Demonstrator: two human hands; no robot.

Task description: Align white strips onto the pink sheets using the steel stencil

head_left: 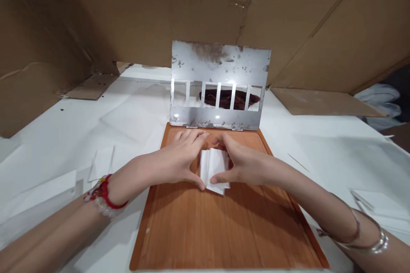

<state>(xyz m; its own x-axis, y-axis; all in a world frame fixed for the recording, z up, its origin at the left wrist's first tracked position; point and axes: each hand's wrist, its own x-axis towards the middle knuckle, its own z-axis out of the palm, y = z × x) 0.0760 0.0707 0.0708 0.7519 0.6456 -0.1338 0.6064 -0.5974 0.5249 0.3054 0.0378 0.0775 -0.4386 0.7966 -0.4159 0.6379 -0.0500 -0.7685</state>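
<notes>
A small, uneven stack of white cards (219, 164) lies on a brown wooden board (205, 234), its layers slightly fanned. My right hand (238, 160) wraps its right side, thumb on top of the cards and curled fingers at the far edge. On the other side, my left hand (181, 160) curves with thumb and fingers spread apart. Its thumb tip is at the near left corner of the stack, and its fingers rest beyond it over the board. A stained metal plate (221, 66) with a row of rectangular cutouts stands upright, hinged to the board's far edge.
Behind the plate, dark red cloth (229, 99) shows through the cutouts. White sheets (41, 192) lie on the white table (141, 113) at left, more white pieces (382, 202) at right. Cardboard walls (134, 13) enclose the back and left; a cardboard flap (323, 102) lies at right.
</notes>
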